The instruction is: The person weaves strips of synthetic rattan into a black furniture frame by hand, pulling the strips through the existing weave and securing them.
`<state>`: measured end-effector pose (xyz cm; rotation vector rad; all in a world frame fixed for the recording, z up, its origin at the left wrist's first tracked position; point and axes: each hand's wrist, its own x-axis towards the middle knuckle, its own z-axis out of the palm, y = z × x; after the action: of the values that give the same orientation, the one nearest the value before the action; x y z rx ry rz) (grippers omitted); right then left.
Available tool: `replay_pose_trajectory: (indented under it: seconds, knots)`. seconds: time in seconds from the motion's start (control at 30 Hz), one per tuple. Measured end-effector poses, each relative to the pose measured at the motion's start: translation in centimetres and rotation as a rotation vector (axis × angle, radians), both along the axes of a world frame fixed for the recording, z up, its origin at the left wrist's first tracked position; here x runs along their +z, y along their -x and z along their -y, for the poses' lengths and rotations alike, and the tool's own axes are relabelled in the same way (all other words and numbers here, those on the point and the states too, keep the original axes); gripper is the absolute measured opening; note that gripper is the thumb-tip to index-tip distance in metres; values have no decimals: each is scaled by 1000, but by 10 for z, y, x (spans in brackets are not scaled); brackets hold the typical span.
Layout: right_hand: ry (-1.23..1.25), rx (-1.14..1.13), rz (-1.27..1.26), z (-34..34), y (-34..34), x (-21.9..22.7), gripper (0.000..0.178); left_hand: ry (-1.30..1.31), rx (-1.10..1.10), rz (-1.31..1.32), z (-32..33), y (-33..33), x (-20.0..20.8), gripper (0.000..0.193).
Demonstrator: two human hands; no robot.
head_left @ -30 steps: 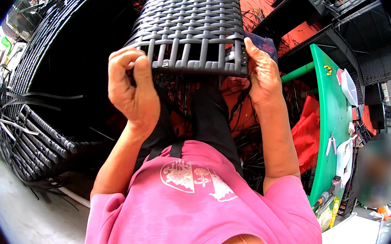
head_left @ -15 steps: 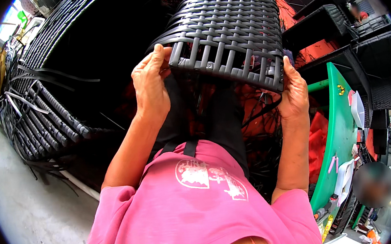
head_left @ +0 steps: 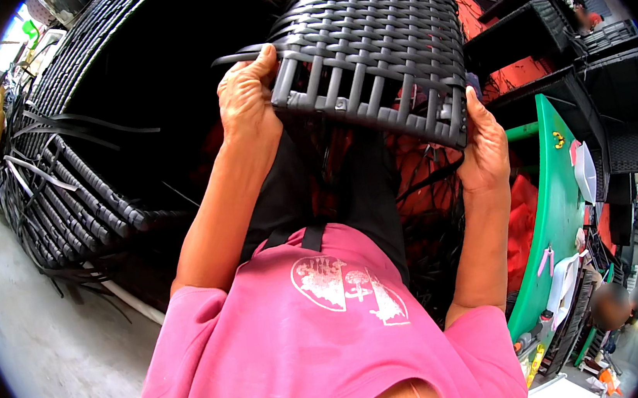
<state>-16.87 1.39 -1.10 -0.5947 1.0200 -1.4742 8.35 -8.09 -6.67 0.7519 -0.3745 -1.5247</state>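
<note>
Black flat-strand woven piece (head_left: pixel 375 30), slatted end: left of green curved-edged board (head_left: pixel 549 210) | our left hand (head_left: pixel 247 94): pinching thin black strand (head_left: pixel 230 58) at piece's board-far edge | our right hand (head_left: pixel 484 143): grasping board-near edge, we judge to steady it

No words or numbers can be read with certainty. A white print (head_left: pixel 357 279) is borne by the front of the pink shirt (head_left: pixel 298 372). It is made up of a rounded shape on the left, a small upright figure in the middle and a slanted, pointed shape on the right, set side by side. Any lettering within it is too small and too blurred to be made out.
</note>
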Motion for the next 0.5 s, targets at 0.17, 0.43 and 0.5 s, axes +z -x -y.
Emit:
replay_pose_trajectory:
  seconds: [0.17,0.43,0.5]
  knots:
    - [-4,25,-15,-2,0,4,25,-70,1,-93,-6,9,1,14]
    - [37,79,-3,-3,-2,7,25,-83,-224,-139,8,-13,0,16]
    - [19,12,-2,-5,-3,5,26,-85,-87,-56,5,-8,4,8]
